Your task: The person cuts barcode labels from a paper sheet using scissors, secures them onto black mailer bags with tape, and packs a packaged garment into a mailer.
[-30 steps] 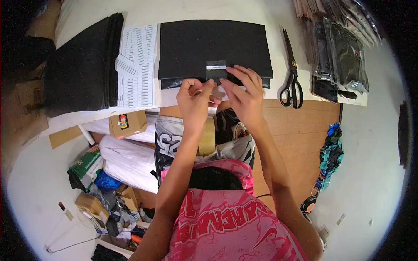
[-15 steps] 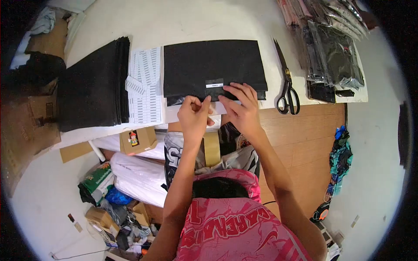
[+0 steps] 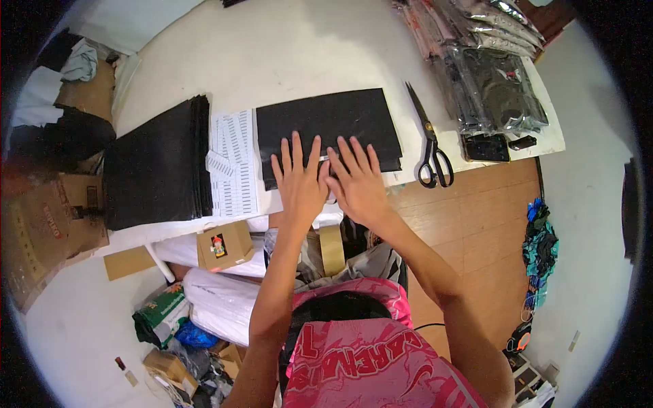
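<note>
Both hands lie palm down, side by side, on the lower part of a flat black bag or sheet [image 3: 326, 115] at the table's front edge. My left hand [image 3: 299, 180] has its fingers spread and holds nothing. Beside it, my right hand [image 3: 357, 180] is spread too, its thumb close to the left thumb. A bit of a white label [image 3: 324, 158] shows between the hands; the rest is covered. White sheets of printed labels [image 3: 235, 166] lie left of the black piece, and a stack of black sheets [image 3: 160, 166] lies beyond them.
Black scissors [image 3: 432, 143] rest on the white table [image 3: 272, 54] to the right. Farther right are clear-bagged garments [image 3: 500, 88] and a dark phone [image 3: 486, 147]. A cardboard box [image 3: 68, 211] stands at the left. Below the table are a tape roll [image 3: 332, 250] and white wrapped bundles [image 3: 221, 306].
The fingers, earlier bent at the label and the near edge of the black piece, now lie flat and spread over it, hiding most of the label. The view has shifted.
</note>
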The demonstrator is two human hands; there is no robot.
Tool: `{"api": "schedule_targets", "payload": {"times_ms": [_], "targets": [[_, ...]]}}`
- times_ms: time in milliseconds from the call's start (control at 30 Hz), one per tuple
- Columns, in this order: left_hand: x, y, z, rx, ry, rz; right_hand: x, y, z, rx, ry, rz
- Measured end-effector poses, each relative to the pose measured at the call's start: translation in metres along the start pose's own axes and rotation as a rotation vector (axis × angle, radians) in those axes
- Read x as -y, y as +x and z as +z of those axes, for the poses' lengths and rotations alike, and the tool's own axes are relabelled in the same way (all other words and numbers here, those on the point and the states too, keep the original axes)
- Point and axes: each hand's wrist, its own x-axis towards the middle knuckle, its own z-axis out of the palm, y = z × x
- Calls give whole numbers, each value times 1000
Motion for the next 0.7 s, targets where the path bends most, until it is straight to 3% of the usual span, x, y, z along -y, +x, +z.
{"api": "schedule_targets", "payload": {"times_ms": [100,167,300,400,500,700], "targets": [[3,-8,-8,106,35,-120,-6,-9,-14,73,-9,18],[21,-17,-15,136,32,-233,-20,-17,-27,67,-68,153],[45,21,-28,-53,104,-208,-41,14,-29,-39,-119,213],[34,82,-15,-159,-130,70,-31,80,-13,-178,57,90],[40,87,34,-17,-84,123,-35,94,55,-88,-35,58],[38,75,39,24,-44,-17,-29,90,52,-88,-29,91]]}}
